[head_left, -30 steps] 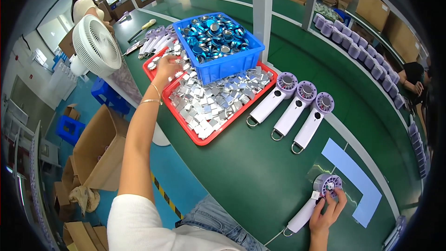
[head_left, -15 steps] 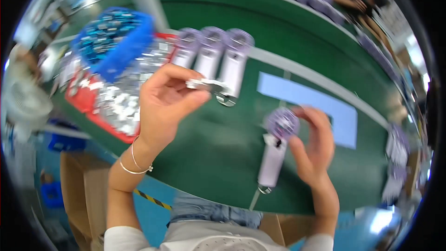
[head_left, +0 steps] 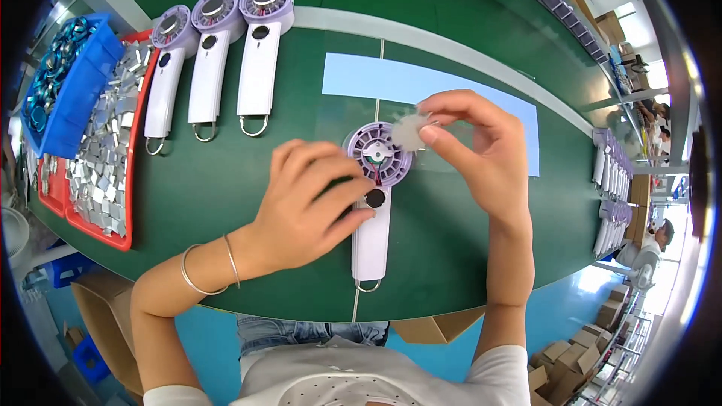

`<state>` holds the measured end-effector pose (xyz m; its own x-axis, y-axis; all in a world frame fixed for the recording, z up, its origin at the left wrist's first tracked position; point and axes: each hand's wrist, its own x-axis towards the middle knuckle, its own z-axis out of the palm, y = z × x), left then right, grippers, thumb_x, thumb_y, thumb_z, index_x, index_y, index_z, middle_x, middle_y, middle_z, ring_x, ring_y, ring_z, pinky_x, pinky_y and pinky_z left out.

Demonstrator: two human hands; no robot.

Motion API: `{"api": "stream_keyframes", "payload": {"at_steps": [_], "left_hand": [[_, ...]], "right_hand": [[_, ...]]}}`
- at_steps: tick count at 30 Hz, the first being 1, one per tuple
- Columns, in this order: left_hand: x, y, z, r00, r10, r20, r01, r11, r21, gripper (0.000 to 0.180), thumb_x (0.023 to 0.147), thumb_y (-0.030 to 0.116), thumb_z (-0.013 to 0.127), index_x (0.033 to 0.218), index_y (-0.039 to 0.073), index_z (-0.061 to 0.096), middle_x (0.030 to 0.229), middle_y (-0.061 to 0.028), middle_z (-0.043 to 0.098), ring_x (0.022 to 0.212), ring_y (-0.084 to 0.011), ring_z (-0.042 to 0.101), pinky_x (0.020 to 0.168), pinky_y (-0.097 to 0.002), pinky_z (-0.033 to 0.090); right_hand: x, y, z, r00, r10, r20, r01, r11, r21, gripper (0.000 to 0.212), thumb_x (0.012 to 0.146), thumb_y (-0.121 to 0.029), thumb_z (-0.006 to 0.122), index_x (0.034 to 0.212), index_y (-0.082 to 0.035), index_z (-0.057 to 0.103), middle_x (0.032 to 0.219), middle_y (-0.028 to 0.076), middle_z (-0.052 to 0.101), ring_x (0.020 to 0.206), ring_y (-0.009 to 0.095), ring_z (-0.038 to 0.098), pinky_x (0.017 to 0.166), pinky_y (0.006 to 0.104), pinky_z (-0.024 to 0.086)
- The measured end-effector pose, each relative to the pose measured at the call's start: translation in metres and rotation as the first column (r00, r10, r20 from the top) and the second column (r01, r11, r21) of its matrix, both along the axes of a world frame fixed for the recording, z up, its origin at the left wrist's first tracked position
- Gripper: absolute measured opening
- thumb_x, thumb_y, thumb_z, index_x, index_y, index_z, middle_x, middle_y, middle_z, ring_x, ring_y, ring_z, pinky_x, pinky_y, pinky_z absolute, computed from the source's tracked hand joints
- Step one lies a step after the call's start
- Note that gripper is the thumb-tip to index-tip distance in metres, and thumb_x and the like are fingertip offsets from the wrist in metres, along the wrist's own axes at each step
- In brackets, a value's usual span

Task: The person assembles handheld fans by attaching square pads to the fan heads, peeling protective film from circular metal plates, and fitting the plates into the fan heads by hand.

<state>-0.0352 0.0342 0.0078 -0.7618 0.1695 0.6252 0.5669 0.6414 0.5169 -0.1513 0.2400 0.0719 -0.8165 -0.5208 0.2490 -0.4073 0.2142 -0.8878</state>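
Observation:
A handheld fan [head_left: 369, 240] with a white handle lies on the green table, its round purple head pointing away from me. The spokes, a metal hub and thin red wires show inside the head. My left hand [head_left: 310, 199] is over the fan's left side, fingers apart and slightly blurred, with the thumb beside the black round button. Whether it touches the fan is hard to tell. Just above the head's right edge, my right hand [head_left: 481, 146] pinches a thin, pale grey piece [head_left: 408, 134] with a blurred outline between thumb and fingers.
Three similar fans [head_left: 256, 68] lie at the back left. A red tray [head_left: 129, 203] of small silvery pieces and a blue bin [head_left: 86, 94] of blue-rimmed round parts stand at the left. A light blue sheet [head_left: 421, 83] lies behind the fan. More fans [head_left: 613, 173] line the right edge.
My view has swung right. The small pale silvery piece has left my left hand, which is now at the fan. My right hand has come off the fan's head and pinches a pale grey piece.

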Motion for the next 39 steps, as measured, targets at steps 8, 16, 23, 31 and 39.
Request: {"api": "stream_keyframes", "payload": {"at_steps": [8,16,23,31,39], "left_hand": [[0.002,0.005,-0.012,0.999,0.027,0.042,-0.021,0.991,-0.132,0.046,0.071,0.024,0.079,0.113,0.008,0.07,0.111,-0.0055,0.059,0.101,-0.027,0.053,0.085,-0.0451,0.036],[0.001,0.005,-0.022,0.998,0.051,-0.036,-0.058,0.979,-0.194,0.044,0.072,0.024,0.078,0.114,0.012,0.07,0.114,-0.0044,0.056,0.101,-0.0268,0.053,0.084,-0.0442,0.037],[0.004,0.007,-0.024,0.994,0.072,-0.076,-0.089,0.967,-0.237,0.035,0.078,0.026,0.075,0.112,0.018,0.07,0.116,-0.0042,0.055,0.102,-0.0271,0.054,0.085,-0.0433,0.037],[0.003,0.008,-0.023,0.995,0.075,-0.07,-0.088,0.976,-0.199,0.032,0.077,0.02,0.072,0.108,0.015,0.069,0.113,-0.0046,0.057,0.102,-0.0271,0.055,0.086,-0.0434,0.042],[0.004,0.008,-0.022,0.994,0.096,-0.056,-0.104,0.98,-0.172,0.027,0.077,0.016,0.071,0.104,0.009,0.07,0.11,-0.005,0.061,0.101,-0.0266,0.057,0.086,-0.0421,0.046]], "right_hand": [[0.002,-0.009,-0.01,0.996,0.085,-0.007,-0.081,0.964,0.252,0.026,0.077,0.009,0.072,0.103,0.004,0.07,0.107,0.011,0.066,0.087,0.014,0.064,0.084,0.0274,0.051],[0.003,-0.009,-0.008,0.987,0.143,-0.07,-0.115,0.945,0.306,0.024,0.071,0.01,0.075,0.095,0.006,0.07,0.105,0.015,0.068,0.096,0.02,0.066,0.083,0.0292,0.053],[0.004,-0.012,-0.009,0.953,0.191,-0.236,-0.089,0.919,0.384,0.022,0.068,0.009,0.077,0.089,0.007,0.071,0.093,0.017,0.072,0.106,0.028,0.063,0.083,0.0337,0.054],[0.007,-0.013,-0.009,0.971,0.137,-0.198,-0.066,0.942,0.328,0.021,0.068,0.006,0.078,0.089,0.005,0.073,0.088,0.014,0.073,0.105,0.028,0.064,0.105,0.0454,0.041],[0.008,-0.012,-0.015,0.97,0.116,-0.213,-0.051,0.956,0.288,0.021,0.069,0.003,0.079,0.089,0.004,0.071,0.087,0.012,0.073,0.105,0.028,0.065,0.108,0.0514,0.038]]}}
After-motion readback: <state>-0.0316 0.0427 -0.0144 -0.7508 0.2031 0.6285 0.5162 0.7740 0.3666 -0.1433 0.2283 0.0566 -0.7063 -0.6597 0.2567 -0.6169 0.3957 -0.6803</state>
